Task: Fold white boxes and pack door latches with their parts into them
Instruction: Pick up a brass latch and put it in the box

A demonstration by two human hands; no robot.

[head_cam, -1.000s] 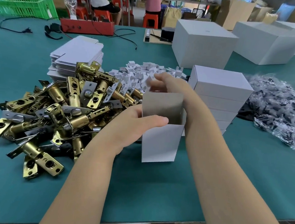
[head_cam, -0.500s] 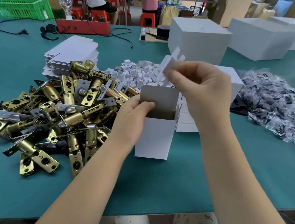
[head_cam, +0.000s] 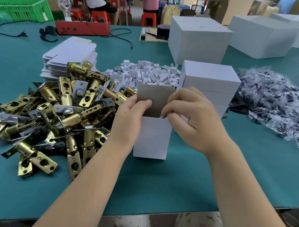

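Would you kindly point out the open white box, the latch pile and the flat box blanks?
open white box (head_cam: 152, 138), head view, front wall.
latch pile (head_cam: 56, 109), head view, middle.
flat box blanks (head_cam: 71, 53), head view, top sheet.

Open white box (head_cam: 152, 137), upright, near centre of the counter (head_cam: 157, 182): 1.
Closed small white boxes (head_cam: 210, 86), stacked right of it: at least 3 visible; exact number unclear.
Large white cartons (head_cam: 199, 38), far right: 3.
Brass door latches (head_cam: 56, 109), heap at left: too many and too tangled to count.
Flat box blanks (head_cam: 71, 53), far left: 2 stacks.
White plastic parts (head_cam: 148, 74), far centre: 1 pile, uncounted.
Bagged parts (head_cam: 278, 105), right: 1 pile, uncounted.
Green crate (head_cam: 19, 10): 1.
Red tray (head_cam: 82, 27): 1.
Hands: 2.
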